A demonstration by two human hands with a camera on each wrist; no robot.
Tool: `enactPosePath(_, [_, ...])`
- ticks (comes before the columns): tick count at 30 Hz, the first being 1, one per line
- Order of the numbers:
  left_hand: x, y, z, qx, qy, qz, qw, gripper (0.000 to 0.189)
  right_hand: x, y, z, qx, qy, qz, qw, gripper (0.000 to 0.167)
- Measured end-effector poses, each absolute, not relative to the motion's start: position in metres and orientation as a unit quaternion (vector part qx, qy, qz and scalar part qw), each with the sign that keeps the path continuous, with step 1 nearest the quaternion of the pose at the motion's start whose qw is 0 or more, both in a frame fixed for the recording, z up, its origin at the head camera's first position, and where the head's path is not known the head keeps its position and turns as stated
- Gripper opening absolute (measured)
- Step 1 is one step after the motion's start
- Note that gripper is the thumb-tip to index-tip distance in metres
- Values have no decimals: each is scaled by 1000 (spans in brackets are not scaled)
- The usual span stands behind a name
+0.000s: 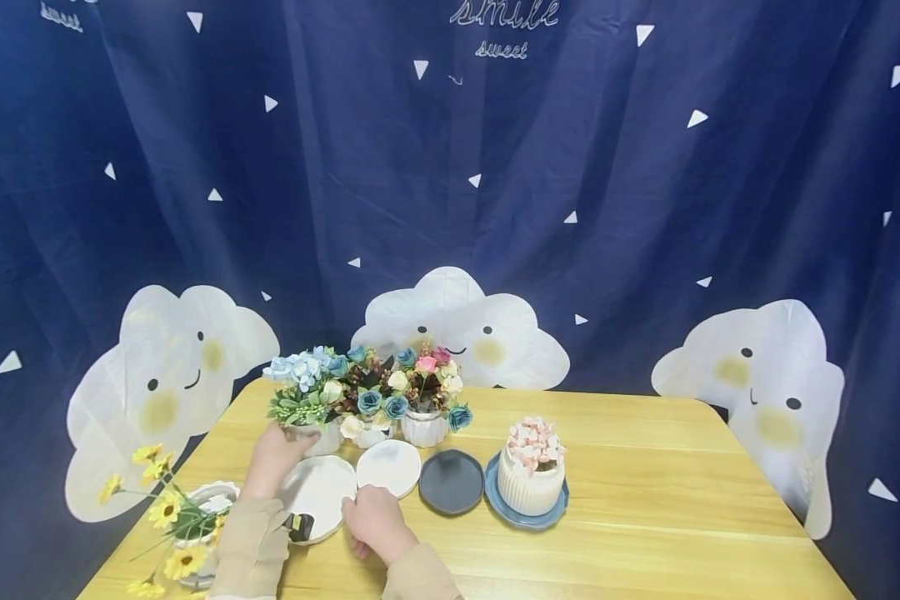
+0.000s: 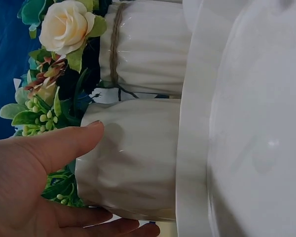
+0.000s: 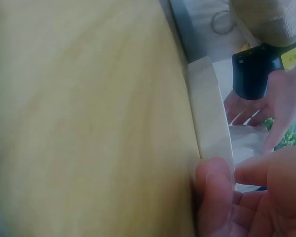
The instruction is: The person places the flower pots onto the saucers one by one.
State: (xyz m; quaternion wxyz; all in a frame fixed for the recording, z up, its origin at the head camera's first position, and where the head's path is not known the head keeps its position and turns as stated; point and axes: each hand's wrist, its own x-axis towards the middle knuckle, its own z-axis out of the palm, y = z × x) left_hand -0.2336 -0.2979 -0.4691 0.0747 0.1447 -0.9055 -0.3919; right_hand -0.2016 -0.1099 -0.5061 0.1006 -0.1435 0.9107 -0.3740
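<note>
My left hand [image 1: 279, 457] holds a white ceramic flowerpot [image 1: 324, 439] of blue hydrangeas and greenery, at the table's left rear. In the left wrist view the thumb lies on the pot's [image 2: 130, 163] side, with the other fingers around its far side. Just in front of that pot lies a round white plate [image 1: 321, 492] with a raised rim. My right hand [image 1: 377, 521] pinches the plate's right rim between thumb and fingers, as the right wrist view shows at the pale rim [image 3: 212, 108]. The plate's left edge is partly hidden by the left arm.
A smaller white plate [image 1: 390, 467], a dark plate [image 1: 452, 482] and a blue plate [image 1: 525, 522] bearing a ribbed cream pot [image 1: 531, 485] run rightward. Two more potted bouquets, one in a white pot [image 1: 423, 428], stand behind. Yellow daisies [image 1: 167, 508] in a white pot stand front left.
</note>
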Motion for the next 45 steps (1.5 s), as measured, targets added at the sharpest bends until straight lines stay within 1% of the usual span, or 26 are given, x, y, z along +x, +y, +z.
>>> enactPosePath(5, [-239, -299, -469, 133, -907, -390, 85, 61, -202, -110, -507, -140, 907, -382, 105, 46])
enactPosePath(13, [-244, -299, -465, 135, -903, -395, 98, 71, -203, -110, -507, -141, 903, -393, 104, 45])
enactPosePath(20, [-251, -297, -469, 145, -891, -415, 112, 68, -204, -109, -511, -142, 901, -396, 105, 45])
enactPosePath(25, [-257, -299, -475, 140, -889, -414, 136, 64, -206, -110, -513, -144, 902, -393, 105, 45])
enactPosePath(32, [-262, -300, -477, 128, -892, -404, 160, 70, -207, -110, -515, -143, 900, -397, 105, 44])
enactPosePath(38, [-263, -299, -477, 139, -892, -397, 162, 71, -207, -110, -513, -143, 901, -397, 104, 44])
enactPosePath(45, [-262, -303, -480, 156, -892, -393, 161, 63, -206, -111, -512, -134, 898, -403, 112, 43])
